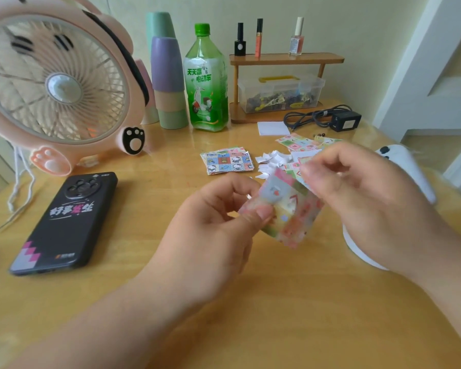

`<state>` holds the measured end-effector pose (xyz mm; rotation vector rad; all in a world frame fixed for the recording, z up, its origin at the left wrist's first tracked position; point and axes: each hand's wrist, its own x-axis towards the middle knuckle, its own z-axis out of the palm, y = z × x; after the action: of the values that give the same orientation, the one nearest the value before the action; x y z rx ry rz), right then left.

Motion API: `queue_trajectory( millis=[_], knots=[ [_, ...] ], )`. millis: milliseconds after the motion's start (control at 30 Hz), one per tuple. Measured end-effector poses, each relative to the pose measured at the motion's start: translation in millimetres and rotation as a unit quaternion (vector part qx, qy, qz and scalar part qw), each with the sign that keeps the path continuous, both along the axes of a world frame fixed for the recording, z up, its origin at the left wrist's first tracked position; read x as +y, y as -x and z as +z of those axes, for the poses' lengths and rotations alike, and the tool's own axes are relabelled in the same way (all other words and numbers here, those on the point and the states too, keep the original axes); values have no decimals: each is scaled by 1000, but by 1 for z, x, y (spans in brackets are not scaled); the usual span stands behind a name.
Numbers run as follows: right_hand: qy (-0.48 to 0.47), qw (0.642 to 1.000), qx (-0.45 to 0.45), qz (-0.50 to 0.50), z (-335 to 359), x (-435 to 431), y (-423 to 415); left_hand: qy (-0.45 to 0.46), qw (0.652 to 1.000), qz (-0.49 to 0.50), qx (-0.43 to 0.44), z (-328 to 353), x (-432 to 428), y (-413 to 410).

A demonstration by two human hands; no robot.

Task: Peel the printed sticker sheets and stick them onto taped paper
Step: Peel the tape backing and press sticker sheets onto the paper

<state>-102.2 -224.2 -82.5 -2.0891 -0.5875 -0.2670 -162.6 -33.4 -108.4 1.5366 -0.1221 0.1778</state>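
My left hand (218, 222) pinches the left edge of a small printed sticker sheet (290, 217) between thumb and forefinger, holding it above the wooden table (144, 262). My right hand (367, 198) pinches the sheet's upper right corner, where a layer looks lifted; the sheet is blurred. A stack of cartoon sticker sheets (228, 161) lies on the table behind my hands. More printed sheets (300, 143) and a heap of torn white backing scraps (270, 162) lie to its right. A white paper pad (273, 128) sits further back.
A black phone (67, 222) lies at left, below a pink fan (56, 83). Stacked cups (168, 75), a green bottle (206, 81), a wooden shelf (285, 59) over a plastic box (280, 93) and a black adapter (345, 121) line the back. A white object (407, 169) sits right.
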Motion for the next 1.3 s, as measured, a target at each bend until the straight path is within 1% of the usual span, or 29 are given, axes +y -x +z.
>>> queue_trajectory(
  millis=[33,100,167,233,300,433,533,600,700,767,800,900,1000,1067,1167,1233,1300],
  knots=[
    [12,999,5,43,0,0,2,30,999,-16,8,1,0,0],
    [3,989,75,124,-3,2,4,64,997,-45,12,0,1,-1],
    [-23,977,143,156,-6,2,2,65,995,-67,28,-1,2,-1],
    [-19,974,168,153,-7,2,-1,43,994,-81,58,-5,3,-2],
    [-13,971,178,159,-7,3,-1,22,996,-61,66,-5,3,-2],
    [27,972,182,143,-9,1,-5,-75,996,4,42,-6,1,1],
    [34,968,205,143,-11,2,-5,-112,993,11,24,-7,1,2],
    [38,970,198,138,-13,3,-3,-130,991,18,19,-5,1,3],
    [59,981,141,122,-18,6,-1,-146,989,26,22,-3,1,3],
    [95,986,72,114,-19,4,0,-164,985,30,36,0,1,3],
    [114,987,23,112,-20,3,0,-177,983,31,45,1,1,3],
    [172,970,-121,122,-19,4,2,-207,976,29,63,5,-1,4],
    [204,949,-195,139,-22,5,-1,-201,976,15,80,5,2,4],
    [229,938,-222,138,-25,6,-3,-160,980,-5,115,5,5,3],
    [272,915,-264,140,-28,10,-6,-59,982,-25,175,7,7,2],
    [260,903,-304,154,-28,14,-5,10,977,-19,210,6,9,-1],
    [216,897,-342,180,-21,14,0,74,968,-2,241,5,14,-6]
  ],
)
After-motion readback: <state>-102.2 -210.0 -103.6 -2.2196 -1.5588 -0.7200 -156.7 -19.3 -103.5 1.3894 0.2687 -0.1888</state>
